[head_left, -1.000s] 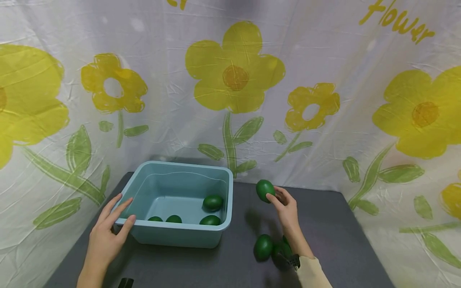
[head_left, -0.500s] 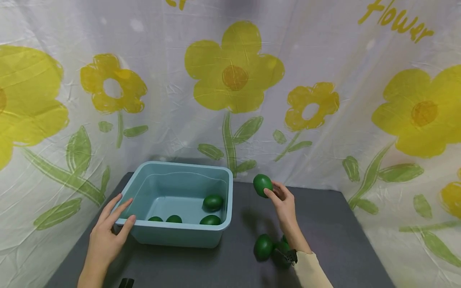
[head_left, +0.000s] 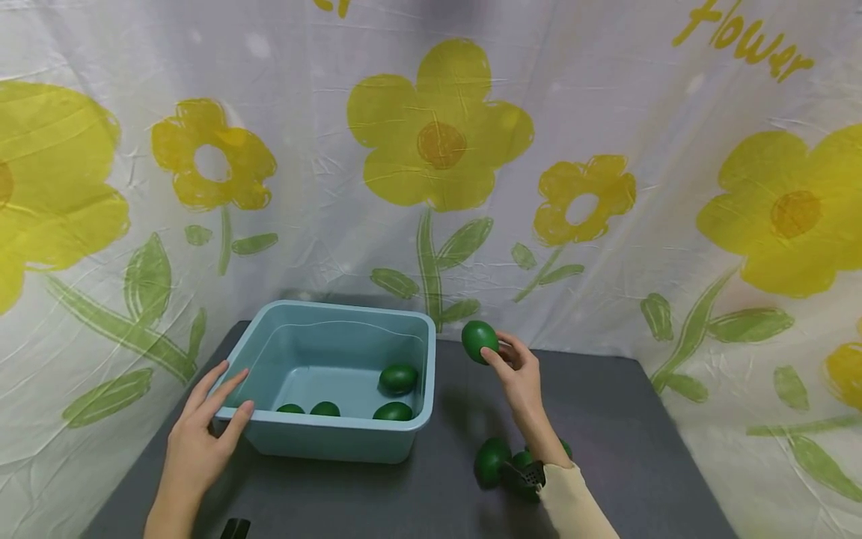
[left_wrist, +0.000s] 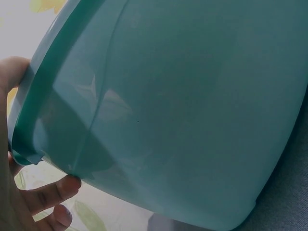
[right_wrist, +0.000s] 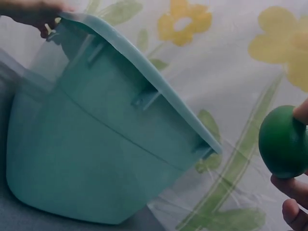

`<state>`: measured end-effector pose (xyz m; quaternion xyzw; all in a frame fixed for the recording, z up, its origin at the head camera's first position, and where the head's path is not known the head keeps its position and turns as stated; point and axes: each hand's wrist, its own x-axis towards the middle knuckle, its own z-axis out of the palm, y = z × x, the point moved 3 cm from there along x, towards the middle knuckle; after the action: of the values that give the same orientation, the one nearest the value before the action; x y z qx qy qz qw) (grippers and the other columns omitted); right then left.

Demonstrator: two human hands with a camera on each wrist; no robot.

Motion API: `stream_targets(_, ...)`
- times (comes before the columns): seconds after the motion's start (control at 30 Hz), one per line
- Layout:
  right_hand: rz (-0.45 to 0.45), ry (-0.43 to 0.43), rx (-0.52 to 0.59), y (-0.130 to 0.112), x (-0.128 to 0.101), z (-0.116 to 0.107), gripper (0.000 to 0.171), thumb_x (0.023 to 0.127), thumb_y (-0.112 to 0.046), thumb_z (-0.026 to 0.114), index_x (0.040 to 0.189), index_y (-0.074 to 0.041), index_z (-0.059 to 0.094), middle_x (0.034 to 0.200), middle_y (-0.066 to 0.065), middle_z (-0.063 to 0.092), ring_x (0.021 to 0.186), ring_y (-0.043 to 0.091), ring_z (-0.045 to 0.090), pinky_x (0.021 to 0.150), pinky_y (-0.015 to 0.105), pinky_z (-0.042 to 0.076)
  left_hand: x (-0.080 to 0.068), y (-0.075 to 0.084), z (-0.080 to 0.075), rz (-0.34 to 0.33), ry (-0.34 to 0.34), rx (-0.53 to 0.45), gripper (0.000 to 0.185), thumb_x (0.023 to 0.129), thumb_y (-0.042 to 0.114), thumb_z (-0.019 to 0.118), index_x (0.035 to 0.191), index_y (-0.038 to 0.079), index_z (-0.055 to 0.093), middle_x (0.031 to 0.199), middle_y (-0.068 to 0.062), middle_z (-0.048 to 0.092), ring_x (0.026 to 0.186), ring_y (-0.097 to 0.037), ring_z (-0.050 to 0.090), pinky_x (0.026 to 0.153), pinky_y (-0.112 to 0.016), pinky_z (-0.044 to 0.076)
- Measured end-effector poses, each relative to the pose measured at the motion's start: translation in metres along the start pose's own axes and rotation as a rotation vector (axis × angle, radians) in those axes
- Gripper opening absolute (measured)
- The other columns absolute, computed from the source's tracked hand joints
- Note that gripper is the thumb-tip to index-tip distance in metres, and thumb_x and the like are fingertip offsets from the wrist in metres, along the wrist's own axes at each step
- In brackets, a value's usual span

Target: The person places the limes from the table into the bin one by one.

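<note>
My right hand [head_left: 518, 374] pinches a smooth, dark green, egg-shaped fruit [head_left: 479, 341] between thumb and fingers, raised above the table just right of the blue-green plastic bin [head_left: 323, 438]. The same green fruit [right_wrist: 281, 142] shows at the right edge of the right wrist view. At the bin's front left corner, my left hand [head_left: 202, 438] grips the rim, thumb on the front edge and fingers over the left side. In the left wrist view its fingers [left_wrist: 50, 195] bend beneath the bin's rim [left_wrist: 33, 101]. Several like fruits, among them one at the right wall [head_left: 398, 379], lie inside the bin.
On the dark grey table [head_left: 606, 419], a green fruit [head_left: 492, 460] lies with others partly hidden under my right forearm. A small black object [head_left: 236, 528] shows at the front edge. A white flower-printed curtain [head_left: 303, 247] stands behind and at both sides.
My right hand has carried the green fruit left and slightly up, toward the bin. More of the fruits beneath the forearm shows. My left hand and the bin have stayed put.
</note>
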<state>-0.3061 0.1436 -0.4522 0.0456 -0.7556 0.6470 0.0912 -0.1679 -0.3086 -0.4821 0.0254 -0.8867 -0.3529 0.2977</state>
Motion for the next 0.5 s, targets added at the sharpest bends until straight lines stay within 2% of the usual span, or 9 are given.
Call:
stream_targets(0.33,-0.050,-0.007,0.004,-0.010,0.004,0.017,0.042,0.099,-0.020,0.077,0.138,-0.008,0.068,0.123,0.015,0.076,0.097,0.011,0.068,0.094,0.038,0.052,0.000,-0.001,0.001,-0.007,-0.014,0.008,0.051,0.099,0.024,0.076,0.149,0.019,0.064,0.166,-0.010,0.043,0.144,-0.053,0.044,0.094,-0.078,0.038)
stream_targets(0.5,-0.077,-0.005,0.031,-0.015,0.006,0.023,0.040,0.097,-0.016,0.078,0.135,-0.007,0.070,0.121,0.018,0.076,0.093,0.010,0.068,0.093,0.045,0.054,0.000,0.000,0.000,-0.008,-0.008,0.007,0.051,0.098,0.023,0.076,0.148,0.018,0.065,0.166,-0.011,0.043,0.144,-0.054,0.045,0.094,-0.078,0.038)
